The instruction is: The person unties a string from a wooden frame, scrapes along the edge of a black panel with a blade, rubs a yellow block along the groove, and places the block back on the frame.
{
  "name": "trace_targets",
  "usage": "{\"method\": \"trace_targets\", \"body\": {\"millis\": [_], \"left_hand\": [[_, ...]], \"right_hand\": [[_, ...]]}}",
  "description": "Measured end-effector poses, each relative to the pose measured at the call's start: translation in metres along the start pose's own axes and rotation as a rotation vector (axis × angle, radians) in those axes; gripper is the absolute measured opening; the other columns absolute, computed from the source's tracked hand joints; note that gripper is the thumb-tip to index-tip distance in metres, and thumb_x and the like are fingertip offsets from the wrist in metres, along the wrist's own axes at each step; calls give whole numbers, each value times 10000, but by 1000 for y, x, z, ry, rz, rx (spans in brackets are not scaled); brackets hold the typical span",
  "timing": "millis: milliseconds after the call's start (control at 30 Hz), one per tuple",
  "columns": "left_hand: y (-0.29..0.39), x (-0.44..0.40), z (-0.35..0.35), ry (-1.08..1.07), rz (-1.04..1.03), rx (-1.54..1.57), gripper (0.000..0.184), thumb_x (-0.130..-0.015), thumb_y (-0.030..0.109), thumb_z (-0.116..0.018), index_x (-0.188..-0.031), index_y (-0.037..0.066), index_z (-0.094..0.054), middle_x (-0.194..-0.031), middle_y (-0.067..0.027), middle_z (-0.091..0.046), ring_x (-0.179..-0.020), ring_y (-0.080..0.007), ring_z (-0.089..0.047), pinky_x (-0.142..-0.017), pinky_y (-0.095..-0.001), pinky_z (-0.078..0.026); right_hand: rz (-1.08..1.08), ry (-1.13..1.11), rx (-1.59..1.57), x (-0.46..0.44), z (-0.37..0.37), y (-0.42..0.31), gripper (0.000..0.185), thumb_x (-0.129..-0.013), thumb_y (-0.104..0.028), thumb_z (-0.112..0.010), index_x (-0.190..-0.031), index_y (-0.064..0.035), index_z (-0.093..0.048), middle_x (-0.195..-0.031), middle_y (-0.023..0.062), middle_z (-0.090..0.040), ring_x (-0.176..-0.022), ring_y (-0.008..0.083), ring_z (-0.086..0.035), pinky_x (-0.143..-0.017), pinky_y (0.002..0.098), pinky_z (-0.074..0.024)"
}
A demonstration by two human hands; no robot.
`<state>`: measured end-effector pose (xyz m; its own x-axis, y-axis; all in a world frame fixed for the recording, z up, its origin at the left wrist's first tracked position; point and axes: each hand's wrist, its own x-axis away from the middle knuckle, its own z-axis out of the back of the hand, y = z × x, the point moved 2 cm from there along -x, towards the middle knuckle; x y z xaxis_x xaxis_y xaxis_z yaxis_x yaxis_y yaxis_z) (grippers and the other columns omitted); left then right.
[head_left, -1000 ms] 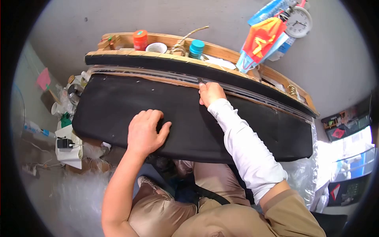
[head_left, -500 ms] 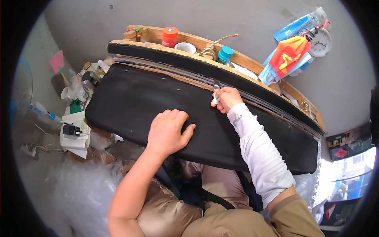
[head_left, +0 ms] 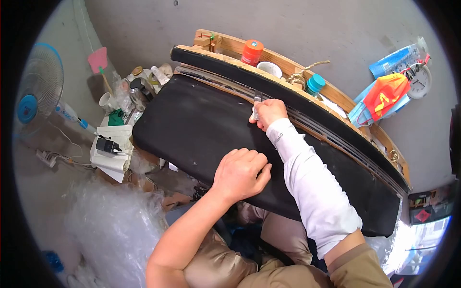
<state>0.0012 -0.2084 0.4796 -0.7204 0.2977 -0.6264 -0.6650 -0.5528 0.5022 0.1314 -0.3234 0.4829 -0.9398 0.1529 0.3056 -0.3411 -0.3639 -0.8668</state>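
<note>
A long black padded board (head_left: pixel 192 115) lies tilted in front of me. Along its far side run thin grey and wooden strips (head_left: pixel 326 144), below a black padded rail (head_left: pixel 230 65). My right hand (head_left: pixel 271 114), in a white sleeve, is closed round a small flat metal tool (head_left: pixel 257 97). Its tip reaches the strips; its whitish handle is mostly hidden by my fingers. My left hand (head_left: pixel 240 175) rests as a loose fist on the pad's near part, knuckles up, thumb apart, fingertips hidden.
Behind the rail, a wooden trough (head_left: pixel 230 44) holds an orange-lidded jar (head_left: pixel 252 52), a white cup (head_left: pixel 270 69), rope (head_left: pixel 302 72) and a teal-lidded jar (head_left: pixel 315 84). A fan (head_left: pixel 38 91), cluttered side table and plastic wrap (head_left: pixel 110 221) are left; a clock (head_left: pixel 420 82) hangs right.
My view has swung left. My right hand and the metal tool have moved left along the strips. My left hand stays on the pad, slightly nearer its front edge, fingers more curled.
</note>
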Motion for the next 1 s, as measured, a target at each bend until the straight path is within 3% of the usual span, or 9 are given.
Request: {"method": "trace_targets", "body": {"millis": [33, 133, 167, 400, 467, 600, 667, 1000], "left_hand": [[-1, 0, 1, 27, -5, 23, 144, -728, 117, -731, -683, 83, -599, -632, -57, -553, -580, -245, -550, -570, -357, -437], [-1, 0, 4, 59, -1, 55, 133, -719, 95, -726, -684, 80, -599, -632, -56, -561, -571, -242, -547, -564, -352, -432], [-1, 0, 4, 76, -1, 67, 125, -712, 81, -718, -681, 71, -597, -632, -64, -567, -563, -249, -545, -560, -354, -432], [-7, 0, 10, 153, 41, 135, 74, -678, 27, -678, -689, 47, -607, -621, -84, -563, -546, -262, -541, -534, -354, -432], [-13, -3, 21, 222, 99, 234, 55, -667, -7, -641, -686, 35, -612, -616, -83, -564, -519, -246, -532, -513, -340, -426], [-49, -7, 56, 377, 289, 61, 50, -701, -34, -589, -698, 13, -605, -581, -76, -533, -487, -190, -503, -482, -299, -399], [-66, 2, 56, 393, 443, -2, 44, -718, -20, -585, -702, 18, -601, -560, -77, -510, -480, -189, -498, -488, -303, -404], [-63, 1, 50, 343, 403, -35, 35, -709, 9, -613, -693, 33, -594, -542, -86, -494, -498, -231, -515, -507, -335, -425]], "right_hand": [[18, 2, 68, -2, -4, -4, 348, -965, -206, -519, -733, 1, -674, -601, 87, -682, -422, 137, -566, -456, 304, -470], [55, -14, 96, -5, -17, -11, 351, -956, -198, -519, -726, 4, -690, -586, 88, -677, -433, 145, -581, -468, 311, -481], [74, -25, 58, -9, -21, -11, 265, -931, -175, -560, -772, 7, -668, -622, 110, -673, -397, 132, -493, -382, 294, -370], [82, -29, 40, -32, -60, -24, 247, -917, -150, -573, -774, 21, -680, -620, 121, -676, -407, 138, -505, -399, 307, -387], [104, -41, 50, -35, -66, -29, 253, -915, -157, -573, -769, 17, -683, -616, 122, -676, -410, 138, -513, -399, 307, -388], [136, -75, 104, -39, -80, -39, 264, -907, -169, -570, -753, 8, -691, -616, 101, -682, -417, 135, -526, -403, 312, -401], [113, -83, 148, -43, -90, -43, 321, -902, -191, -535, -711, -10, -719, -611, 80, -696, -667, 201, -704, -727, 311, -547], [159, -102, 297, -44, -114, -68, 303, -877, -167, -548, -706, 7, -728, -640, 82, -708, -770, 218, -721, -795, 317, -542]]}}
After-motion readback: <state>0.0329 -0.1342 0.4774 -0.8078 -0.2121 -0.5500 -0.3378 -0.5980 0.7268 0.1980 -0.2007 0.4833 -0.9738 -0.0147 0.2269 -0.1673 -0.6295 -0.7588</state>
